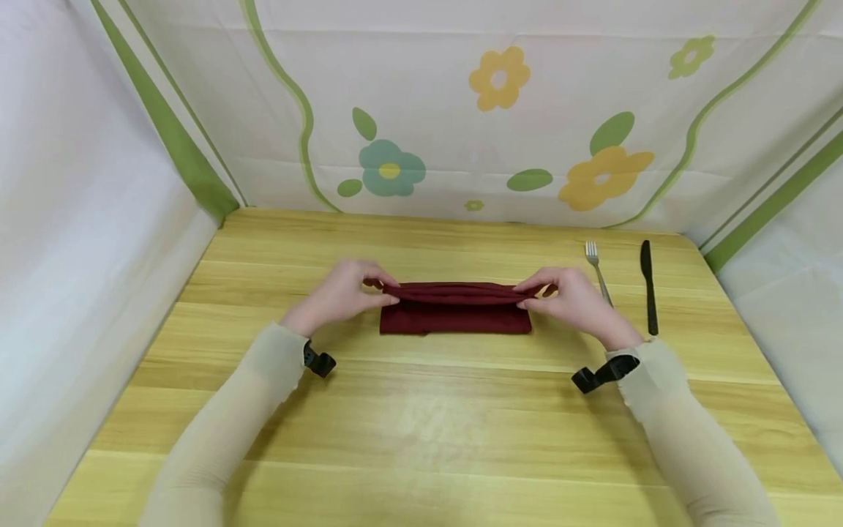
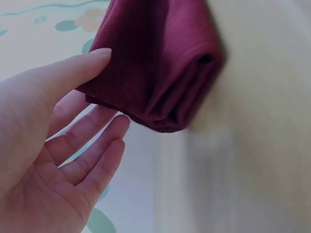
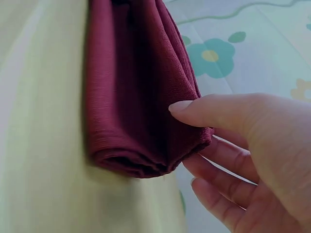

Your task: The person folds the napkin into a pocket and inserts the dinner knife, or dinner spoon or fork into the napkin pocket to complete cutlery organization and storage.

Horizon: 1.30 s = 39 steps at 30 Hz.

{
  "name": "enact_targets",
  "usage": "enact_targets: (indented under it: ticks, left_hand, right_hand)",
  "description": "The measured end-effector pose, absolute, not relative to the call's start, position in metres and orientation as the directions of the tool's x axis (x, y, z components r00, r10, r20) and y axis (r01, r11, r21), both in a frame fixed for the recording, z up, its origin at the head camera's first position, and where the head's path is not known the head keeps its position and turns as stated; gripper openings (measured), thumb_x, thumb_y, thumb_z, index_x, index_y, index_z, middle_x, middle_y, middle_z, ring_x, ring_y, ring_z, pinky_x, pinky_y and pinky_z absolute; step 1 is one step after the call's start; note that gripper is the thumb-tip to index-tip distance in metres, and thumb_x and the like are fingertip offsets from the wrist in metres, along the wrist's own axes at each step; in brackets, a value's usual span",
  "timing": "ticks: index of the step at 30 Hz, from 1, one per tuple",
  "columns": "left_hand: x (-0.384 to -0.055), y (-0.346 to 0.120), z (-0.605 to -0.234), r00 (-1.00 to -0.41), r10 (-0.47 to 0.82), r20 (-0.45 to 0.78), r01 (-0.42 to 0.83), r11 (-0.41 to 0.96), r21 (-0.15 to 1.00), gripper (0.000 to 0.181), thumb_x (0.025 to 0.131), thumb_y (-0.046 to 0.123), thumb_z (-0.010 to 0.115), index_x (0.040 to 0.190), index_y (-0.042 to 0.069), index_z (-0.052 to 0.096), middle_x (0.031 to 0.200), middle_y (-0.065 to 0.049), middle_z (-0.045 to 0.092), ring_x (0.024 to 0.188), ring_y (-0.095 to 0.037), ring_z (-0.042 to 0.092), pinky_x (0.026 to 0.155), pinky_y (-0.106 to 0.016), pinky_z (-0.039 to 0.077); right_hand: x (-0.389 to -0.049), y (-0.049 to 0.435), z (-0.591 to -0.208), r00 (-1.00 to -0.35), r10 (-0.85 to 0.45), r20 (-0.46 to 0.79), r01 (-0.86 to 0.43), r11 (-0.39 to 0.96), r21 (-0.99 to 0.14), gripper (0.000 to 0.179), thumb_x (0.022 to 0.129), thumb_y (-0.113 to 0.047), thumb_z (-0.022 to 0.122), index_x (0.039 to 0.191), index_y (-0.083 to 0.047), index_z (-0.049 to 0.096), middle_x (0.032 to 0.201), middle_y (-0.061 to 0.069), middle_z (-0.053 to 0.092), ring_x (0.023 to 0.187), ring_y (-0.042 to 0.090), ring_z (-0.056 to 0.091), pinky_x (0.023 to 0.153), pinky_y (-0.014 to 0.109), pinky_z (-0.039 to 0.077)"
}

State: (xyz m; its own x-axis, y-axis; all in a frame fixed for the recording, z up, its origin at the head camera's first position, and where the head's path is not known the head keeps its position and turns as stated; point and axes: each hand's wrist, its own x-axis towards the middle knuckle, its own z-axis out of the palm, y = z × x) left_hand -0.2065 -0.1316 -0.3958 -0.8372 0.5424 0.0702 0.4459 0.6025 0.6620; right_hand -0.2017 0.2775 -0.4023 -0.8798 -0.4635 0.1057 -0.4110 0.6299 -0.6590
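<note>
A dark red cloth napkin [image 1: 454,320], folded into a long narrow strip, lies crosswise on the wooden table. My left hand [image 1: 342,294] pinches the left end of its far edge between thumb and fingers. At the opposite end my right hand [image 1: 566,298] pinches the same edge. That edge is lifted off the table, while the near part of the strip lies flat. Several stacked layers show at the napkin's end [image 2: 182,73] in the left wrist view. In the right wrist view, the thumb presses on the upper layer of the cloth [image 3: 141,87].
A metal fork [image 1: 596,269] lies right of the napkin, its handle partly hidden behind the right hand. Further right is a black knife [image 1: 648,287]. Flower-patterned white fabric [image 1: 448,132] hangs along the table's far edge, and white cloth walls [image 1: 85,219] stand at both sides.
</note>
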Motion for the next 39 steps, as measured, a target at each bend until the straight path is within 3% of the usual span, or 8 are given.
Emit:
enact_targets:
  ticks: [5,14,20,24,27,32,39]
  left_hand:
    - [-0.193,-0.132,-0.403,-0.828,0.557,0.059,0.456,0.609,0.649,0.016,0.09,0.02,0.082,0.106,0.017,0.08,0.109,0.003,0.07,0.104,-0.017,0.064,0.093,-0.041,0.053]
    - [-0.181,-0.135,-0.416,-0.8,0.599,0.04,0.478,0.596,0.645,0.016,0.087,0.014,0.084,0.102,0.016,0.079,0.107,0.006,0.068,0.095,-0.014,0.065,0.083,-0.034,0.055]
    - [-0.178,-0.138,-0.422,-0.806,0.59,0.042,0.469,0.595,0.653,0.016,0.087,0.014,0.084,0.102,0.016,0.08,0.112,0.003,0.069,0.108,-0.018,0.064,0.094,-0.037,0.052]
    - [-0.176,-0.139,-0.422,-0.816,0.576,0.039,0.449,0.59,0.671,0.016,0.089,0.014,0.082,0.105,0.016,0.08,0.115,0.003,0.069,0.114,-0.02,0.062,0.099,-0.04,0.05]
    - [-0.175,-0.138,-0.419,-0.826,0.562,0.044,0.437,0.589,0.68,0.016,0.09,0.014,0.081,0.107,0.016,0.079,0.114,0.004,0.069,0.115,-0.02,0.062,0.1,-0.042,0.049]
    - [-0.174,-0.136,-0.411,-0.84,0.538,0.072,0.432,0.583,0.688,0.016,0.091,0.015,0.08,0.107,0.017,0.079,0.111,0.006,0.07,0.112,-0.018,0.063,0.1,-0.043,0.05]
    - [-0.174,-0.136,-0.408,-0.853,0.508,0.123,0.439,0.57,0.694,0.017,0.09,0.015,0.081,0.107,0.018,0.08,0.109,0.005,0.071,0.108,-0.017,0.065,0.098,-0.043,0.051]
  right_hand:
    - [-0.186,0.277,-0.414,-0.872,-0.477,0.108,-0.428,0.636,-0.642,0.021,0.085,-0.011,0.085,0.104,-0.019,0.081,0.102,-0.005,0.073,0.091,0.015,0.065,0.075,0.039,0.056]
    - [-0.167,0.276,-0.436,-0.854,-0.496,0.155,-0.468,0.603,-0.647,0.02,0.082,-0.01,0.088,0.098,-0.02,0.082,0.103,-0.006,0.068,0.093,0.017,0.062,0.074,0.034,0.052]
    - [-0.161,0.276,-0.449,-0.812,-0.543,0.214,-0.555,0.606,-0.57,0.022,0.081,-0.019,0.09,0.102,-0.017,0.083,0.109,-0.003,0.064,0.1,0.019,0.057,0.083,0.04,0.049]
    - [-0.159,0.271,-0.44,-0.823,-0.52,0.227,-0.55,0.631,-0.547,0.031,0.08,-0.032,0.09,0.107,-0.018,0.081,0.112,-0.003,0.066,0.106,0.02,0.054,0.087,0.046,0.048]
    - [-0.159,0.257,-0.424,-0.824,-0.497,0.272,-0.558,0.627,-0.543,0.038,0.08,-0.038,0.089,0.111,-0.018,0.08,0.112,-0.004,0.069,0.108,0.02,0.057,0.09,0.047,0.049]
    - [-0.165,0.213,-0.407,-0.776,-0.536,0.333,-0.613,0.517,-0.597,0.039,0.084,-0.034,0.086,0.118,-0.017,0.077,0.114,-0.005,0.071,0.109,0.016,0.064,0.093,0.04,0.053]
    - [-0.177,0.148,-0.415,-0.74,-0.619,0.263,-0.617,0.469,-0.632,0.043,0.088,-0.034,0.083,0.124,-0.012,0.075,0.117,-0.003,0.07,0.108,0.012,0.064,0.092,0.035,0.053]
